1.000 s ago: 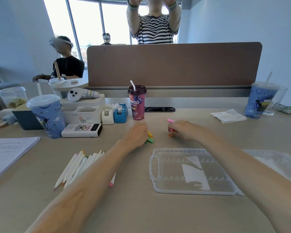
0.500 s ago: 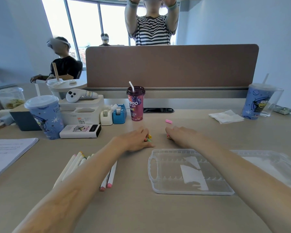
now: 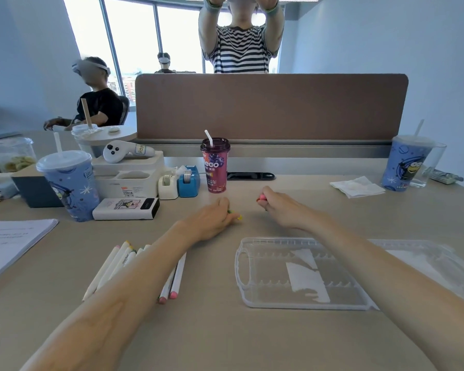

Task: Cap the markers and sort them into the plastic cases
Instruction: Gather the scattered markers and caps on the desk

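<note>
Fingers (image 3: 268, 194) of the right hand (image 3: 281, 211) are now pinching the pink cap (image 3: 260, 197). Left hand (image 3: 212, 218) is still curling round yellow-green caps (image 3: 239, 217).

Bright daylight floods in from the windows (image 3: 134, 36) at eleven o'clock, washed out to white. The desk (image 3: 225, 344) is evenly lit, with faint, soft shadows. The wide lens bows the edges, and a pale sheen lies on the plastic case (image 3: 426, 263) at four o'clock.
</note>
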`<state>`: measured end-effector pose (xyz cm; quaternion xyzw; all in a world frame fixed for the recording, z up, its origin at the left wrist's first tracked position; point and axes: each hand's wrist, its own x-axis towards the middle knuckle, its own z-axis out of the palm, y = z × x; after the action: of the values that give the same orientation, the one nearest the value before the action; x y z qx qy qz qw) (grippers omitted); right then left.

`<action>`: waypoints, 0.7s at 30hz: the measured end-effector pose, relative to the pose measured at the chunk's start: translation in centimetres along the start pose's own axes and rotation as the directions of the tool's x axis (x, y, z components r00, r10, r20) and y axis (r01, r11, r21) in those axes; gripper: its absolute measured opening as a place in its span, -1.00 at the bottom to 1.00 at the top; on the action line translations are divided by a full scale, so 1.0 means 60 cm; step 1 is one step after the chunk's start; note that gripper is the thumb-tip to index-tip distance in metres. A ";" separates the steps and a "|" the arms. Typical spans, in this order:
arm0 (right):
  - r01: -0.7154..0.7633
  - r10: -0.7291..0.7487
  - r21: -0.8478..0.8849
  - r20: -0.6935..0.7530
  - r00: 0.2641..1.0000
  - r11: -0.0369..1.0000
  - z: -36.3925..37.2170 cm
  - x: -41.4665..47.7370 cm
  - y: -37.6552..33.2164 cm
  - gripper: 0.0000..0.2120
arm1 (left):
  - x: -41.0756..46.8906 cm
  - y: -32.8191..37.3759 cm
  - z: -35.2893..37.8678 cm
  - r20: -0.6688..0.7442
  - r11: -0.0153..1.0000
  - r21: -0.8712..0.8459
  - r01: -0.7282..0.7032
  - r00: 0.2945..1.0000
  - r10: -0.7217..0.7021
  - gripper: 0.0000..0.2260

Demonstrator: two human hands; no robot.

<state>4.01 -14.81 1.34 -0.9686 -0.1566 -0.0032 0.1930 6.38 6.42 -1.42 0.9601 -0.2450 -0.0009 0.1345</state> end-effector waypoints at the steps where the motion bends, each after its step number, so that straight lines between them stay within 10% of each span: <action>1: 0.025 -0.024 0.014 -0.009 1.000 1.000 0.003 0.002 -0.013 -0.80 | -0.005 -0.006 -0.009 -0.026 0.998 -0.057 0.031 0.999 -0.033 -0.73; 21: 0.348 -0.322 -0.162 0.168 0.932 0.923 0.160 0.123 -0.297 -0.87 | -0.169 -0.221 -0.086 -0.005 0.965 -0.004 0.261 0.965 -0.261 -0.66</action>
<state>5.06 6.62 -0.45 -0.9392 -0.3323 0.0157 0.0853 4.04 23.69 -0.54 0.9838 -0.1163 -0.0161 0.1355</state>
